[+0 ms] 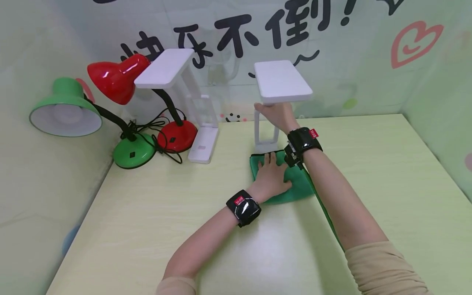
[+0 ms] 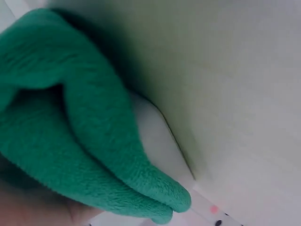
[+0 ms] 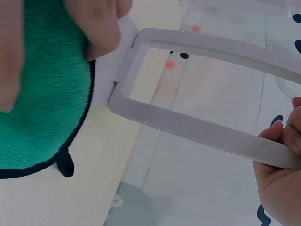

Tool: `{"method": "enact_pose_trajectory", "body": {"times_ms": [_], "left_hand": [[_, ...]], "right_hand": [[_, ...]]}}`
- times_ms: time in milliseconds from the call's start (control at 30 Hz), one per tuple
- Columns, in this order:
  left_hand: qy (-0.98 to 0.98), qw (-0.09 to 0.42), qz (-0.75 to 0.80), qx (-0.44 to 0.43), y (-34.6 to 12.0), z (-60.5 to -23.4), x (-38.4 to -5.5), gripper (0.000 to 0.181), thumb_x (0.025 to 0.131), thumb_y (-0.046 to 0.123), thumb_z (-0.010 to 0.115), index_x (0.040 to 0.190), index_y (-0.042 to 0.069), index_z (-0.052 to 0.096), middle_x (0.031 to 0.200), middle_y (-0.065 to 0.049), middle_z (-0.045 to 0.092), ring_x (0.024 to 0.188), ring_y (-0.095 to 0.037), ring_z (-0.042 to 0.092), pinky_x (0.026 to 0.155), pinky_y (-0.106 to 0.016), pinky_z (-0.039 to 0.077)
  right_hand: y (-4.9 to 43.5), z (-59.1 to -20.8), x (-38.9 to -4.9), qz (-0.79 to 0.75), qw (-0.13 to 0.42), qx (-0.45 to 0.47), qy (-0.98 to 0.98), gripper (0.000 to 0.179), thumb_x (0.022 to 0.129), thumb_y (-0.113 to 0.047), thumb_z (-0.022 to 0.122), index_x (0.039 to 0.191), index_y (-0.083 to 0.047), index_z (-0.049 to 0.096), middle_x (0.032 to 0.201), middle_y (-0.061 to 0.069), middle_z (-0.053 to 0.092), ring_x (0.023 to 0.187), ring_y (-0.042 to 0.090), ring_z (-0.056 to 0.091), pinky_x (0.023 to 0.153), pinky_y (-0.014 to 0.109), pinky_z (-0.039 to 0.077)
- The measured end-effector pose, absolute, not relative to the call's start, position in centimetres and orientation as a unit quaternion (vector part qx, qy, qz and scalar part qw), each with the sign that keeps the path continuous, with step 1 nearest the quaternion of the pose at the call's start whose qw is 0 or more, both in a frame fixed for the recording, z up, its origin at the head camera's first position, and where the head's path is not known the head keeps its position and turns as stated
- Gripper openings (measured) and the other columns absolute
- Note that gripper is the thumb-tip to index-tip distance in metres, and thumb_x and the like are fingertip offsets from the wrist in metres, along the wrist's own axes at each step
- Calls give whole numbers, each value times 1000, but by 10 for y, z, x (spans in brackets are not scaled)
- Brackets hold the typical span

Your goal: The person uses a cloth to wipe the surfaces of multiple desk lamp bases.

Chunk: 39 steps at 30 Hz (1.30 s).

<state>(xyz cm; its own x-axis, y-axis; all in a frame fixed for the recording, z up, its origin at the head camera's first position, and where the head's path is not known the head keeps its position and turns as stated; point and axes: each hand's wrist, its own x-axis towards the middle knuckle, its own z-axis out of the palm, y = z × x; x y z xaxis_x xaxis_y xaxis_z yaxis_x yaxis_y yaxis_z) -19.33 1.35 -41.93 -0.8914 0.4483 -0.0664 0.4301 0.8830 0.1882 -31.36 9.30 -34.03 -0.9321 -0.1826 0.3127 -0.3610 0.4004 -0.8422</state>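
In the head view my right hand (image 1: 278, 116) grips the upright frame of a white folding desk lamp (image 1: 282, 81) near its top. The right wrist view shows fingers and thumb around one bar of the lamp's frame (image 3: 188, 129). My left hand (image 1: 270, 179) lies with fingers spread on a green cloth (image 1: 300, 184) at the front of the lamp's base. Dark trim and a small loop edge the cloth (image 3: 51, 127) in the right wrist view. In the left wrist view the folded cloth (image 2: 94, 117) lies along the white base (image 2: 157, 134), hiding most of the left hand.
At the left stand a green desk lamp (image 1: 134, 151), a red desk lamp (image 1: 178, 135) and another white folding lamp (image 1: 204, 143). Black cords (image 1: 155, 127) tangle between them. Behind the pale table (image 1: 177, 205) is a wall (image 1: 228, 82) with black lettering.
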Motion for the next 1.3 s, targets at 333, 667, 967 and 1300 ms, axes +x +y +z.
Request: {"method": "enact_pose_trajectory", "body": {"times_ms": [333, 667, 967, 1300], "left_hand": [[973, 45, 123, 191, -3, -425, -221, 56, 92, 44, 51, 142, 20, 45, 151, -28, 28, 143, -44, 23, 110, -57, 32], [977, 33, 18, 212, 11, -406, -169, 52, 90, 39, 59, 133, 11, 54, 136, -30, 49, 128, -45, 47, 88, -54, 51], [974, 61, 81, 202, -4, -408, -196, 58, 90, 44, 57, 139, 13, 49, 142, -30, 41, 134, -45, 38, 87, -49, 54], [984, 41, 75, 155, -15, -412, -224, 58, 90, 47, 55, 138, 13, 49, 144, -30, 40, 132, -40, 44, 87, -45, 54]], "right_hand": [[92, -341, -314, 526, 79, 152, -833, 49, 89, -18, 64, 132, -3, 47, 129, 17, 54, 120, 27, 51, 101, 46, 43], [94, -338, -313, 524, 82, 153, -834, 48, 88, -17, 65, 131, -2, 48, 128, 17, 54, 122, 26, 52, 102, 45, 42], [95, -338, -313, 531, 84, 154, -829, 48, 88, -17, 65, 131, -3, 47, 128, 17, 54, 121, 27, 52, 102, 46, 42], [92, -340, -313, 537, 85, 150, -826, 41, 88, -17, 65, 124, -2, 50, 118, 16, 56, 109, 25, 53, 97, 45, 44]]}}
